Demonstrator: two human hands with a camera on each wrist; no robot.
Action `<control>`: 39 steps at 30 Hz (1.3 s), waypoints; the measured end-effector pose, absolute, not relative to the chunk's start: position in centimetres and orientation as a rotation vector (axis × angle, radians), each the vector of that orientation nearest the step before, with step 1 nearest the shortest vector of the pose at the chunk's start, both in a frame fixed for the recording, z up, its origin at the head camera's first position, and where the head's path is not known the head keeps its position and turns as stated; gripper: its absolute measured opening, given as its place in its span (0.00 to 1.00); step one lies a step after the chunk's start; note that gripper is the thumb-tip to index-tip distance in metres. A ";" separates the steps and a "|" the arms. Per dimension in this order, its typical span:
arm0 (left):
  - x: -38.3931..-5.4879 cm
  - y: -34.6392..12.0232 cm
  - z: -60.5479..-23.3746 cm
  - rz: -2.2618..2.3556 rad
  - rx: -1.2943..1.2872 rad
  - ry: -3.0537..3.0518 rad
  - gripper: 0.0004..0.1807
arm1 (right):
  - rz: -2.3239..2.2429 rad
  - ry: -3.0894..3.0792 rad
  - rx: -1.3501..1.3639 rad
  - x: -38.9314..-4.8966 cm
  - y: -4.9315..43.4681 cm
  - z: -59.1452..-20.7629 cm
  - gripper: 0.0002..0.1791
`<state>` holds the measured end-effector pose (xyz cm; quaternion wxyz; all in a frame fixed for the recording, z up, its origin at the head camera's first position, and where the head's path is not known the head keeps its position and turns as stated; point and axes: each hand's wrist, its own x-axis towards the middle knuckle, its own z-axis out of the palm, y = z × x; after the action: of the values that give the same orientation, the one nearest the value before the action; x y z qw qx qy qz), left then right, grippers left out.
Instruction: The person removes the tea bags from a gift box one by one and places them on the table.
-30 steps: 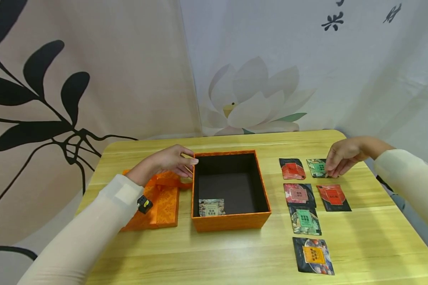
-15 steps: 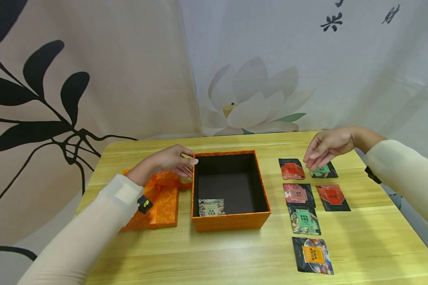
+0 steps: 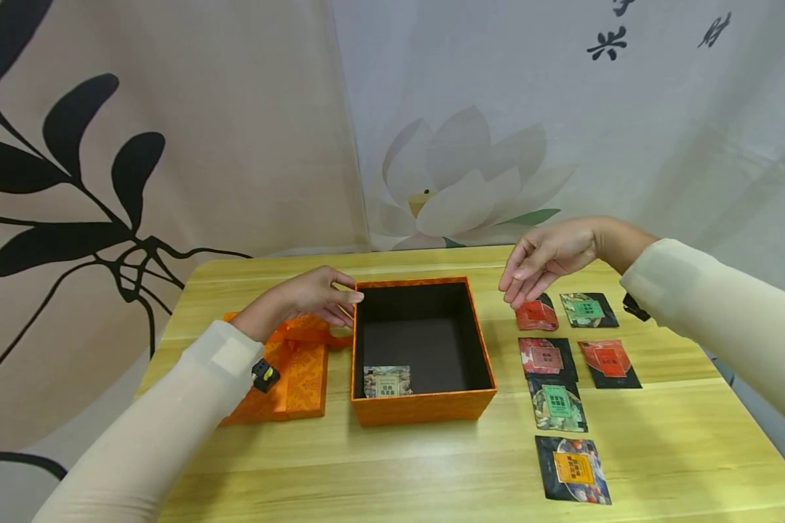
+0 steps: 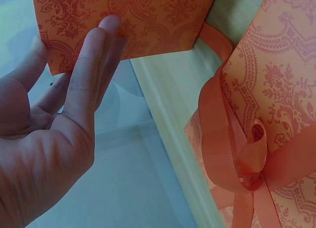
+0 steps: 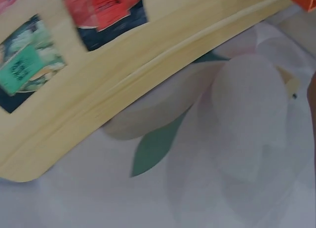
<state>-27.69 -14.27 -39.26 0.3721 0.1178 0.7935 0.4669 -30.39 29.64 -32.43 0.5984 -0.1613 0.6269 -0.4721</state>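
Note:
An orange patterned box (image 3: 425, 410) with a black inside stands uncovered mid-table. One tea sachet (image 3: 387, 381) lies inside, at its near left corner. My left hand (image 3: 310, 294) holds the box's left wall by the far corner, thumb on the rim. In the left wrist view its fingers (image 4: 84, 85) lie along the outer wall. Above the table, my right hand (image 3: 552, 254) hovers over a red sachet (image 3: 536, 314), fingers loosely bent, with nothing visible in it. Just right of that lies a green sachet (image 3: 589, 310). The right wrist view barely catches this hand.
Left of the box lies an orange lid (image 3: 307, 378) with a ribbon (image 4: 215, 139), partly behind my left forearm. More sachets on the right are pink (image 3: 546, 356), red (image 3: 610, 362), green (image 3: 558, 402) and orange-labelled (image 3: 573, 468). A printed curtain (image 3: 471, 174) hangs behind the table.
My right hand has lifted off the green sachet and moved left over the red one; the green sachet stays on the table. The left hand and the box have not moved.

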 end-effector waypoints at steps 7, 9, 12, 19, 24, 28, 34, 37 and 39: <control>-27.7 -14.3 -39.3 1.202 0.306 2.029 0.37 | -1.059 1.472 -0.380 -30.5 25.4 -32.5 0.16; -27.7 -14.3 -39.3 1.202 0.304 2.029 0.37 | -1.047 1.480 -0.387 -30.6 24.2 -32.6 0.16; -27.7 -14.3 -39.3 1.202 0.305 2.031 0.37 | -1.022 1.496 -0.404 -30.5 22.3 -33.0 0.17; -27.5 -14.0 -39.2 1.207 0.312 2.027 0.37 | -0.960 1.499 -0.411 -29.8 18.2 -34.3 0.18; -27.4 -13.9 -39.1 1.213 0.301 2.033 0.36 | -0.912 1.499 -0.402 -29.3 15.3 -35.9 0.16; -27.5 -13.9 -39.0 1.217 0.296 2.031 0.36 | -0.870 1.518 -0.397 -29.1 13.4 -37.2 0.17; -27.4 -13.9 -38.9 1.222 0.299 2.027 0.37 | -0.851 1.541 -0.375 -29.0 11.9 -38.9 0.23; -27.4 -13.9 -38.9 1.217 0.297 2.025 0.37 | -0.846 1.561 -0.358 -29.1 11.5 -39.5 0.23; -27.5 -13.9 -38.9 1.213 0.296 2.026 0.37 | -0.836 1.574 -0.349 -29.1 11.2 -39.9 0.23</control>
<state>-27.46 -13.87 -38.89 0.3718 0.1153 0.7902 0.4733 -29.08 11.22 -39.94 0.6151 -0.1515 0.6833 -0.3629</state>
